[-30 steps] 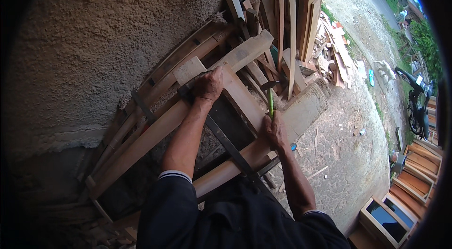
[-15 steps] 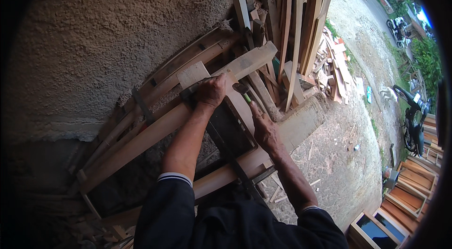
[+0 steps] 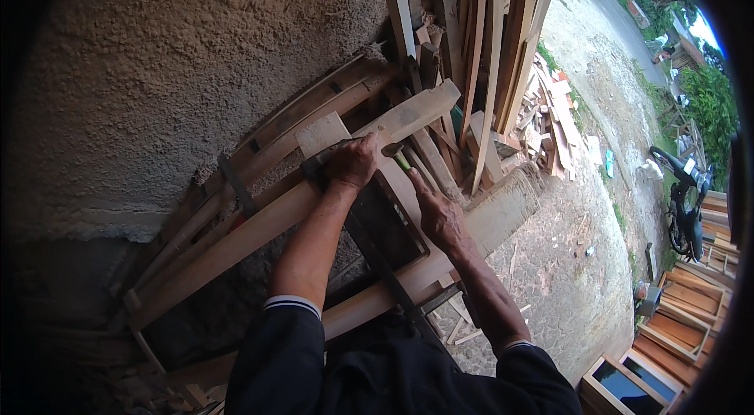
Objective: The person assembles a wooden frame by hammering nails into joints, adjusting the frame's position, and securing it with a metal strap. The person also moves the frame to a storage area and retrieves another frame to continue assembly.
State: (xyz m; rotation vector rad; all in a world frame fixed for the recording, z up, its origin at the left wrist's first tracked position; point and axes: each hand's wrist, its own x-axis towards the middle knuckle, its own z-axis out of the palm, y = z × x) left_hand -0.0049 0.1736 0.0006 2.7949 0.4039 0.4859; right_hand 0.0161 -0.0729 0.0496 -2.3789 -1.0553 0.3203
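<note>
My left hand [image 3: 353, 162] is closed in a fist at the corner of a wooden frame [image 3: 267, 223]. What it grips is hidden, if anything. A dark metal bar clamp [image 3: 371, 248] runs across the frame below it. In my right hand [image 3: 442, 219] is a hammer with a green handle [image 3: 403, 160], my index finger stretched along the shaft. The dark hammer head [image 3: 392, 149] is just right of my left fist, over the joint. A squared timber end [image 3: 420, 110] juts out past the corner, and a wood block [image 3: 322, 132] sits beside my left hand.
A rough plastered wall [image 3: 196, 46] rises at the left. Long planks [image 3: 491, 62] lean at the back, with a heap of offcuts [image 3: 554, 113] beside them. A thick rough beam [image 3: 506, 203] lies right of the frame. Further right are a motorcycle [image 3: 687, 203] and stacked wooden frames [image 3: 691, 313].
The hammer head has come a little left, closer to my left fist. My left hand stays at the frame corner, and the whole view has shifted slightly.
</note>
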